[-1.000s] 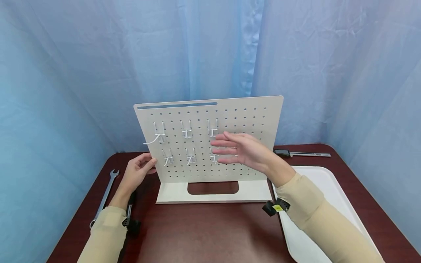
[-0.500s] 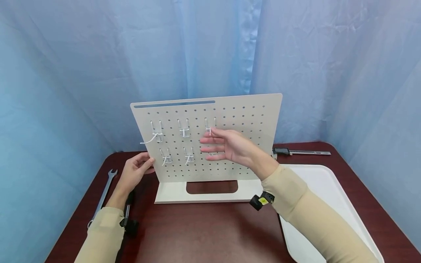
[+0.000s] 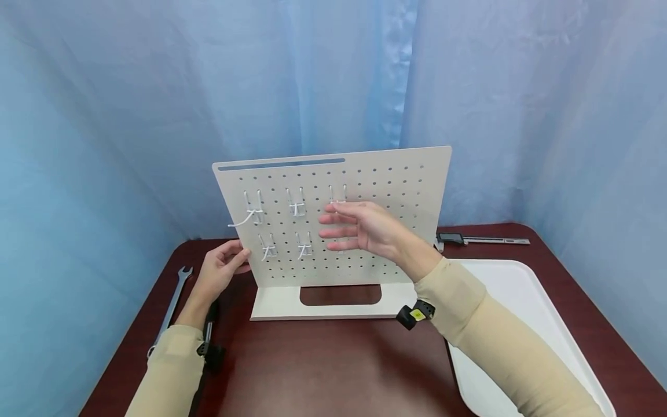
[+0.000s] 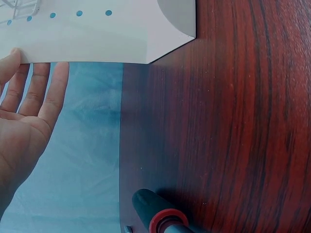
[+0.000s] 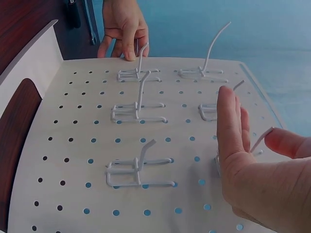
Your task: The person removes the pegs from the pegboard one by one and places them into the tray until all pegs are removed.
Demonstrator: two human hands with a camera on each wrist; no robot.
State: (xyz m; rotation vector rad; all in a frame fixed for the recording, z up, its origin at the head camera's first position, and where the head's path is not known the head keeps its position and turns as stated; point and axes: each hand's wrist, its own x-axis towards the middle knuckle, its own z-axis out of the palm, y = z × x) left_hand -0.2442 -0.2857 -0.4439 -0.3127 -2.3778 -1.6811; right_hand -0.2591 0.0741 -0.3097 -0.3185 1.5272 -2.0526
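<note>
The pegboard [image 3: 278, 215] is pinched by the left hand [image 3: 216, 273], and the right hand [image 3: 365, 229] is spread wide near a hook [image 5: 256, 142].
On the far left, a wrench [image 3: 169, 311] is laid on the counter [image 3: 312, 365], with a tool with a black and red handle [image 4: 148, 204] set near it. The pegboard is stood up in the middle, its left edge held between thumb and fingers. Six white hooks [image 5: 141, 94] are fixed in its holes. On the right, the top hook is faced by straight fingers; whether it is touched cannot be told. That hook seems to be the one being worked on; for the next move, thumb and fingers may need to be closed gently on it, with the pegboard held still. Farther right, a caliper [image 3: 484, 240] and a white tray [image 3: 508, 281] are placed.
</note>
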